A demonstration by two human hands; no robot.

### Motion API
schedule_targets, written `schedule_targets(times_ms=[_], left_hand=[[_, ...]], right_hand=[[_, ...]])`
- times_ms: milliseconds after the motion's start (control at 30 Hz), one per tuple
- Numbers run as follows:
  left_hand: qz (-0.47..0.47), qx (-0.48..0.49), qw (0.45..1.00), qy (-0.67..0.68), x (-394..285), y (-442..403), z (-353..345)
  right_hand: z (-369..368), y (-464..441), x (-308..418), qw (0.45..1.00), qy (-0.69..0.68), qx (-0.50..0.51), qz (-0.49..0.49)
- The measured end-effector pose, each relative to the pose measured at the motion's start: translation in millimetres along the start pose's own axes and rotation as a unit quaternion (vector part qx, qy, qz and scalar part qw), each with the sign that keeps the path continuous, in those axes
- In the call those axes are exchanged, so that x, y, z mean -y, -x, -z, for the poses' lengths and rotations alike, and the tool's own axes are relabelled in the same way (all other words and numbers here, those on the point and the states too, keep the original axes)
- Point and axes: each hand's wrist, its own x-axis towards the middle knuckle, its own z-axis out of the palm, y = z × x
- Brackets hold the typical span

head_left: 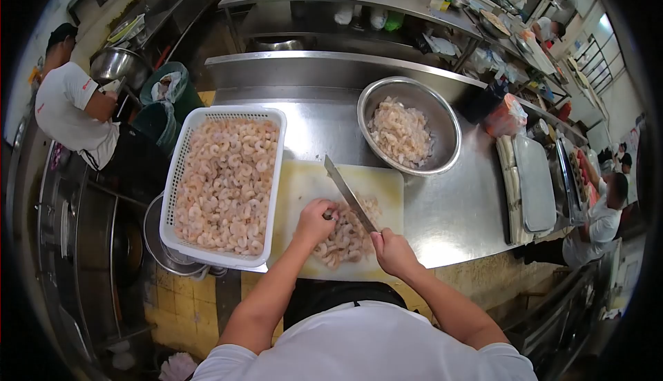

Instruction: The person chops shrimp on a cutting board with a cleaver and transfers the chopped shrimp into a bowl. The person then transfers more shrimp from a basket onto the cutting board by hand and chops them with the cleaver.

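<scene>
My right hand [395, 252] is wrapped round the handle of a knife [351, 194], its long blade slanting up and left over the cutting board [297, 181]. Beneath the blade lies a loose pile of peeled shrimp [340, 248], some of it in small pieces. My left hand [318, 220] is closed, with curled fingers against the shrimp at the pile's left side, just left of the blade. Its fingertips are partly hidden. A white perforated basket [275, 174] full of peeled shrimp stands left of the board. Behind the board on the right, a steel bowl [452, 136] holds cut shrimp.
The steel table [449, 208] has a raised back edge. On its right are a stack of trays [533, 184] and a plastic bag [507, 115]. Green bins [176, 91] and a person [76, 105] are at left. Another person [601, 215] is at right.
</scene>
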Motion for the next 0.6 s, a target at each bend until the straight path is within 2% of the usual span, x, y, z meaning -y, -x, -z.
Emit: schedule_targets(times_ms=[67, 133, 267, 367, 467, 600], left_hand=[[-0.020, -0.017, 0.999, -0.022, 0, 1, 0], [-0.031, -0.022, 0.999, -0.022, 3, 0, -2], [-0.024, -0.007, 0.999, -0.021, 5, -1, -2], [-0.033, 0.003, 0.999, -0.025, 7, -2, -2], [-0.019, 0.008, 1.000, -0.010, 8, 0, 0], [0.018, -0.052, 0.998, 0.016, 1, 11, 2]], right_hand=[[15, 13, 14, 1.000, 0.003, 0.008, -0.015], [0, 8, 0, 1.000, 0.025, 0.002, 0.011], [-34, -29, -26, 0.999, 0.024, 0.005, 0.042], [-32, -50, -17, 0.999, 0.015, 0.011, 0.043], [-18, -42, -16, 0.999, -0.015, 0.006, 0.039], [3, -6, -1, 1.000, 0.000, 0.017, 0.001]])
